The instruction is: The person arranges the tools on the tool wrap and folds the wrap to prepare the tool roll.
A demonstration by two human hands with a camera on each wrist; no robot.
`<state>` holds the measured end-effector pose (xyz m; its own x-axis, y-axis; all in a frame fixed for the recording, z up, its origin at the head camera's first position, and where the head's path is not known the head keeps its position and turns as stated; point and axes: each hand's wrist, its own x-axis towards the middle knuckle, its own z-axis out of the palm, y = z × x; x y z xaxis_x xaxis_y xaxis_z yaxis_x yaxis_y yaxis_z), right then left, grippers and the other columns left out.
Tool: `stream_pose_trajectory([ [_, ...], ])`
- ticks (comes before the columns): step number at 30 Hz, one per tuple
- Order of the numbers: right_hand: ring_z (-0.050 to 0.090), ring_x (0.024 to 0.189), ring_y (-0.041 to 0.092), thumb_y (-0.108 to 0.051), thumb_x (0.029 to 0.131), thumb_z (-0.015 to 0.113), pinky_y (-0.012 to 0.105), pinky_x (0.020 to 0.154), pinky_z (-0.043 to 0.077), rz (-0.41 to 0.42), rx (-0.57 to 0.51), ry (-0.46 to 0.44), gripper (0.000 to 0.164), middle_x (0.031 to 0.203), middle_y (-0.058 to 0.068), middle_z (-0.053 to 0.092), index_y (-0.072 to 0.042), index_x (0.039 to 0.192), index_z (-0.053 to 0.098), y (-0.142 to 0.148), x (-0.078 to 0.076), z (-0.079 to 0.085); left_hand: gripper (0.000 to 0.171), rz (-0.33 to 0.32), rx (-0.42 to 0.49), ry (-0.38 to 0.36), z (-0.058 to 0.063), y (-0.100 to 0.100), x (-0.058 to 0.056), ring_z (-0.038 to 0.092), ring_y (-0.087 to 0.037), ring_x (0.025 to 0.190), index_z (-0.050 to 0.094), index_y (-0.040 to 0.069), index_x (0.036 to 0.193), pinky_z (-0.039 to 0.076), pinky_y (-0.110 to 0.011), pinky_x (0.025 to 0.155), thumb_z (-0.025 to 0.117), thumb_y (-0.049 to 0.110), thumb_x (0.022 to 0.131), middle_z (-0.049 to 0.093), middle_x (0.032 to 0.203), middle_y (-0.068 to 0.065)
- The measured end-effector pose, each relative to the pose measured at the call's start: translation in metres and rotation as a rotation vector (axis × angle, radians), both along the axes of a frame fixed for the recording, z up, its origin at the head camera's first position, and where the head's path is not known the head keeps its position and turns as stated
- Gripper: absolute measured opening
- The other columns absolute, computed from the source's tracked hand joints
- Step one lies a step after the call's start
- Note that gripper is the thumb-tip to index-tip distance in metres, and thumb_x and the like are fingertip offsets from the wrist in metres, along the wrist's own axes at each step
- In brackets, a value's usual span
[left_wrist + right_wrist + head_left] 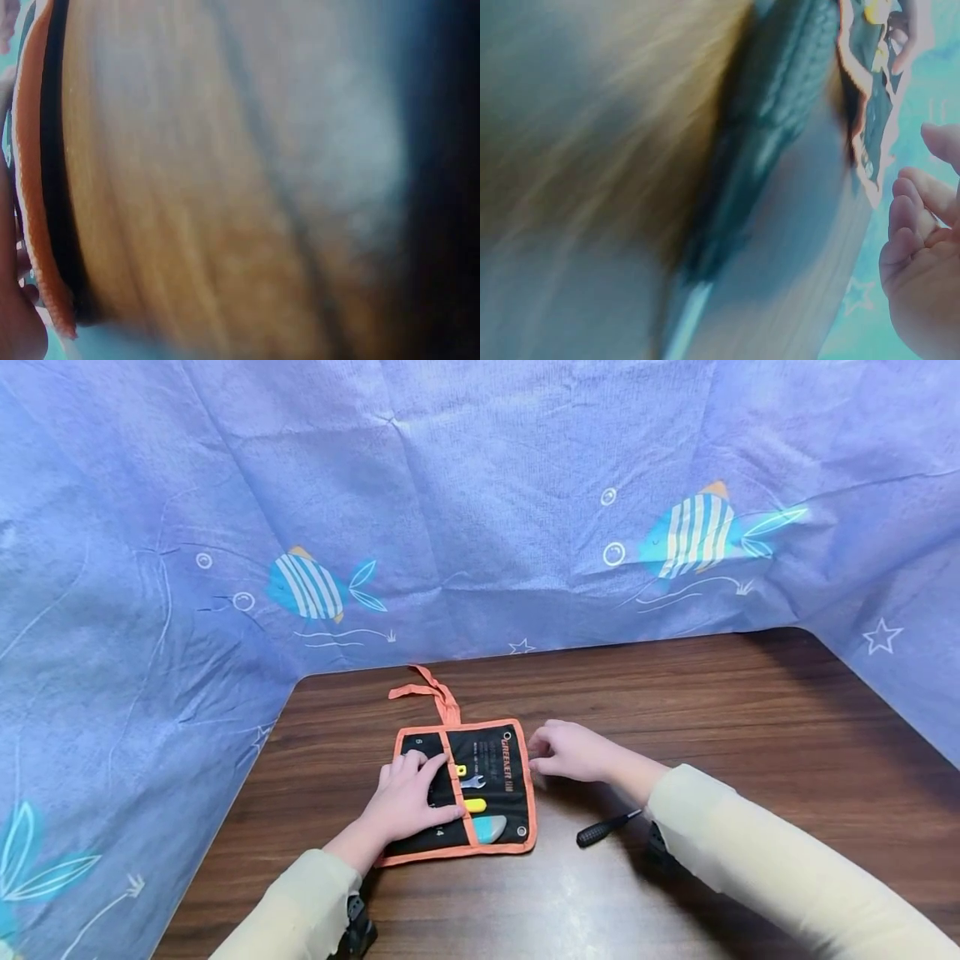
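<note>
Left hand (408, 793): fingers spread, resting on the tool pouch (506, 806), not wrapped round it. It lies unrolled on the bench (712, 693), left part. Likely floppy cloth, tools adding weight and stiffness; grab it by the orange trim. Wrench (472, 782) in a pocket, probably slick metal. Right hand (570, 750): fingers loosely bent, thumb apart, nothing visibly held; beside the right edge, can't tell if touching. Screwdriver (597, 833) nearer, likely light and rigid, take the black handle.
</note>
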<state>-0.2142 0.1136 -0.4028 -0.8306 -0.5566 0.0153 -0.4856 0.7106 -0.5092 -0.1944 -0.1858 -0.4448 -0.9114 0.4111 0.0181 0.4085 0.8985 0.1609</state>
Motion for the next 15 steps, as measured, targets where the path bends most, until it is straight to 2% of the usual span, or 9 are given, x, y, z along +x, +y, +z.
stream_pose_trajectory([
  [9,0.053,0.081,0.013,-0.025,0.081,0.068,0.035,0.075,0.045,0.006,-0.021,0.046,0.027,0.087,-0.002,0.054,-0.006,0.1,0.063,0.037,0.012,-0.01,0.086,-0.028,-0.008,-0.023,0.002,-0.001,-0.01,0.035,-0.015,0.09,0.042,0.028,0.142,0.025,-0.035,0.073,0.05,0.078,0.073,0.041,0.1,0.001],
  [15,0.053,0.08,0.01,-0.025,0.081,0.068,0.033,0.074,0.044,-0.003,-0.037,0.023,0.025,0.086,-0.004,0.054,-0.008,0.1,0.063,0.05,0.019,-0.013,0.087,-0.053,-0.031,-0.045,0.005,0.0,-0.016,0.033,-0.015,0.085,0.042,0.032,0.141,0.025,-0.034,0.069,0.051,0.08,0.07,0.039,0.095,0.004],
])
